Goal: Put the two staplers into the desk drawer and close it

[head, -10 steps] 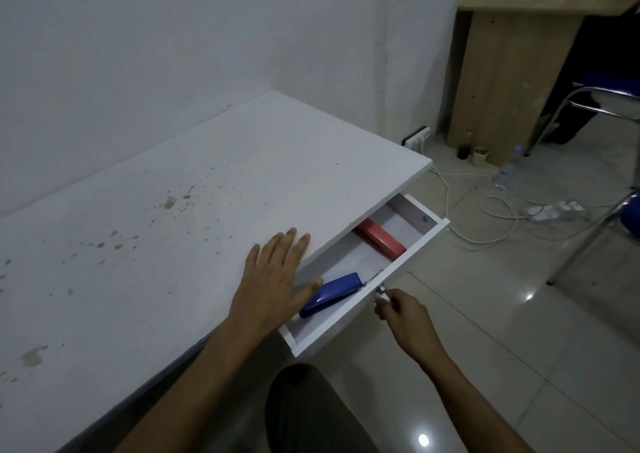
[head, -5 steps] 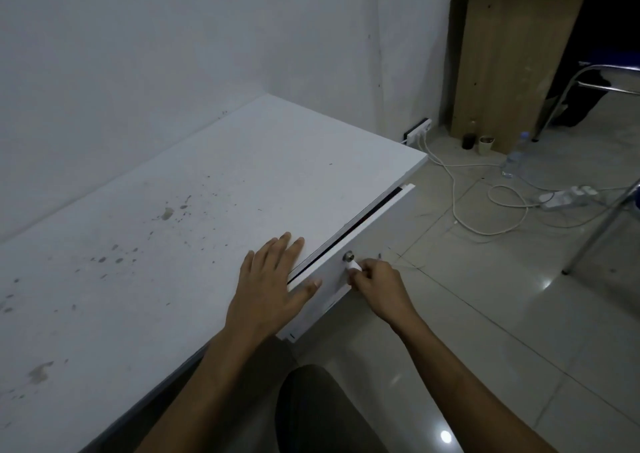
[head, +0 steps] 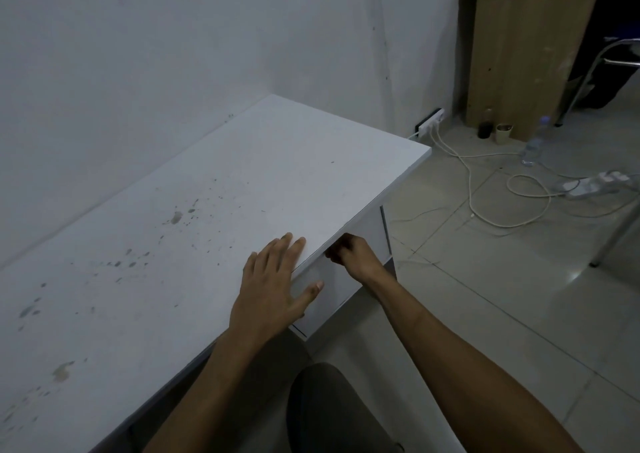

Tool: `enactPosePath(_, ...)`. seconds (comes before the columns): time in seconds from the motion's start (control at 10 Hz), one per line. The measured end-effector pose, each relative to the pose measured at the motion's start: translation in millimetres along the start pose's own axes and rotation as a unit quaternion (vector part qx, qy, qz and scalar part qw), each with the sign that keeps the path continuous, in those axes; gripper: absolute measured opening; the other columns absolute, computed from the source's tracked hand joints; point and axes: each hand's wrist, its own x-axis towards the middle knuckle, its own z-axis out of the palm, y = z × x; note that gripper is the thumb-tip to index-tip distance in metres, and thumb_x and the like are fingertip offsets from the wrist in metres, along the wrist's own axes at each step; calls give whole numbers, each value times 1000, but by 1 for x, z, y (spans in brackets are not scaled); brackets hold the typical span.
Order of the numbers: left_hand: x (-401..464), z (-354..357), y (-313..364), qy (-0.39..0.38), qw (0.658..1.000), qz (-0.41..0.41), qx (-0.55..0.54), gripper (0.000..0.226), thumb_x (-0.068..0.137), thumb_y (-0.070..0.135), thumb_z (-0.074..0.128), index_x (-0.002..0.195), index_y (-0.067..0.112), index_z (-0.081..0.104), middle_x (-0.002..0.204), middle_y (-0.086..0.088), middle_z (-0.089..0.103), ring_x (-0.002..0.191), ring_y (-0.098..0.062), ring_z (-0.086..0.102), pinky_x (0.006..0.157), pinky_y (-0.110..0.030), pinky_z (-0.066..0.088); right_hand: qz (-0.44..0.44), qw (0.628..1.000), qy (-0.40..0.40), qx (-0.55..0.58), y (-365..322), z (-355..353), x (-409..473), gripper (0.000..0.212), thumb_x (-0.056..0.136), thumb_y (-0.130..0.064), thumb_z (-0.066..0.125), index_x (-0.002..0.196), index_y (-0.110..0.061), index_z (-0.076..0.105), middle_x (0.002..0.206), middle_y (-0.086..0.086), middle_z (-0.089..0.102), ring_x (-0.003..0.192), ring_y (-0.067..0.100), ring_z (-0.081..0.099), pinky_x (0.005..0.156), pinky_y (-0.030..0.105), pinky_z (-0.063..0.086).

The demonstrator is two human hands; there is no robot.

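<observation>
The white desk drawer sits pushed in under the desk top, its front flush beneath the edge. Both staplers are out of sight, hidden inside it. My right hand is curled against the drawer front with its fingers closed on the small knob, which the hand hides. My left hand lies flat on the white desk top at its front edge, fingers spread, thumb hanging over the drawer front.
The stained desk stands against a white wall. On the tiled floor to the right lie white cables, a power strip and a plastic bottle. A wooden desk and a metal chair leg stand beyond.
The drawer, open with a blue and a red stapler visible a second ago, slid shut under my right hand. My left hand stayed flat on the desk top.
</observation>
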Motion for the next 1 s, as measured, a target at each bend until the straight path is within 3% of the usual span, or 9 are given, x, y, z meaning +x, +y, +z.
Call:
enactPosePath(0.1,0,-1,1,-2,1000,-1,-5,78,75,74,28,141,35,14,155,0,20,140,-23,19,113,-51,16,8,1000,-16,24,-2,2,11,29,94,-15,48,122,-9,54,112,4,62,94,13,59,74,16,49)
enactPosePath(0.3,0,-2,1,4,1000,-3,-13,76,76,72,31,140,34,18,153,-1,23,139,-24,23,112,-51,18,16,992,-42,118,2,4,17,34,96,-10,42,130,-10,48,125,6,57,104,17,59,92,29,50)
enactPosePath(0.5,0,-2,3,2,1000,-2,-12,77,76,72,31,141,33,17,154,-1,22,140,-23,21,112,-50,17,30,997,-27,67,25,-1,-5,37,96,-7,40,132,-7,43,128,15,58,111,24,58,96,34,49)
enactPosePath(0.6,-1,-3,3,-4,1000,-3,-6,78,76,73,29,141,33,15,154,-1,20,140,-23,19,113,-50,17,42,998,-22,33,34,-4,-24,38,95,-8,40,132,-6,46,123,13,62,108,23,60,90,30,51)
enactPosePath(0.7,-2,-4,4,-1,1000,0,-11,78,75,73,26,141,33,14,154,-2,20,141,-23,17,113,-49,15,35,999,-33,7,33,-9,-46,33,94,-10,41,124,-7,53,110,8,68,98,19,64,83,27,52)
enactPosePath(0.8,-3,-5,4,-5,999,-10,-36,77,76,72,25,141,33,15,155,0,19,141,-21,15,114,-48,13,14,998,-54,-26,20,-16,-67,24,93,-15,45,107,-8,63,91,4,70,83,11,67,87,35,54)
enactPosePath(0.9,-3,-5,1,0,997,-12,-74,74,76,71,29,139,33,21,154,1,23,141,-19,18,115,-48,15,-26,992,-95,-81,-7,-21,-81,20,91,-22,49,93,-11,66,80,1,69,74,6,65,82,34,55)
enactPosePath(1.0,-4,-16,0,-6,980,-28,-198,63,80,61,43,134,28,38,149,-1,34,136,-17,27,113,-48,24,-77,981,-122,-129,-45,-18,-91,22,91,-30,51,88,-13,64,76,-2,67,73,7,64,76,24,54)
